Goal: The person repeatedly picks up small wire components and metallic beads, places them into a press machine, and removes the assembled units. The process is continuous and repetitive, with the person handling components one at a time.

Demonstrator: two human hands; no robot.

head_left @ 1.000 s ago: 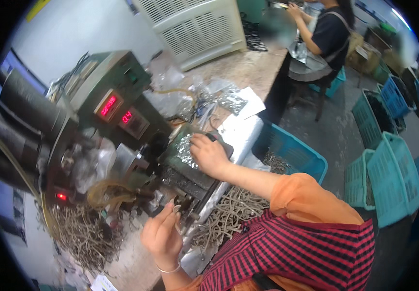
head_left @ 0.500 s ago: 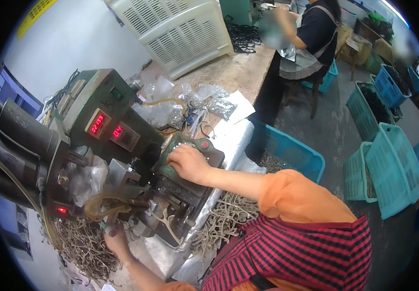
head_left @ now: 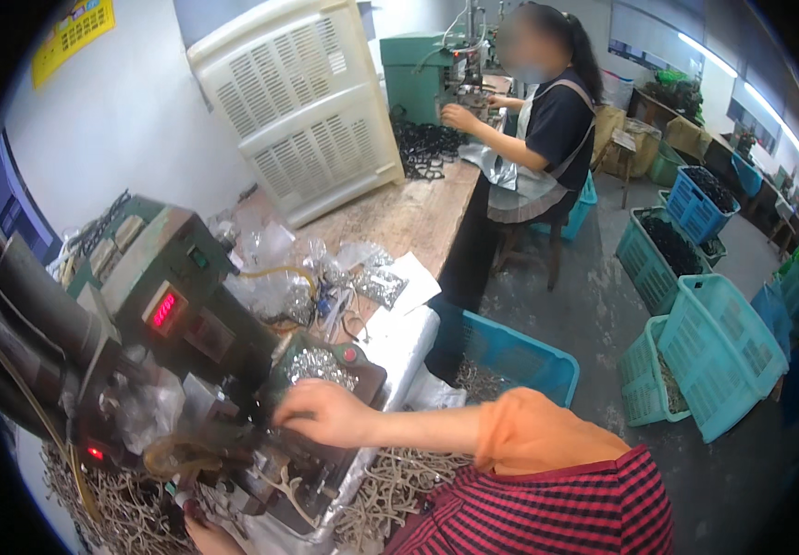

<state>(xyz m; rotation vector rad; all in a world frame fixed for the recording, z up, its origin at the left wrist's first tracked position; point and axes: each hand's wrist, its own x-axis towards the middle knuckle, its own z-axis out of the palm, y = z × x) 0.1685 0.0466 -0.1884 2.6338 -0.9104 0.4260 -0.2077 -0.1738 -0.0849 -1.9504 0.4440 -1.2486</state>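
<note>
My right hand [head_left: 321, 413] is over the green bench machine [head_left: 223, 347], its fingers bent down and drawn together near the working head. Whatever is between the fingertips is too small or blurred to make out. Just beyond the hand, a heap of small shiny metal pieces [head_left: 321, 365] lies on the machine's tray. My left hand [head_left: 207, 535] is at the lower edge beside a reddish knob-like part [head_left: 186, 502]; its fingers are mostly hidden. A tan branched piece [head_left: 286, 490] sits at the front of the machine, between my hands.
Piles of similar branched pieces [head_left: 404, 490] lie on both sides of the machine. Behind it are plastic bags of metal bits [head_left: 334, 264] and an upright white crate [head_left: 293, 102]. A co-worker [head_left: 552, 120] sits at another machine. Blue and teal baskets [head_left: 728, 356] stand on the floor.
My right hand has moved off the metal pieces, nearer to me over the working head, leaving the heap uncovered. The view has tilted up, and one red display has gone dark.
</note>
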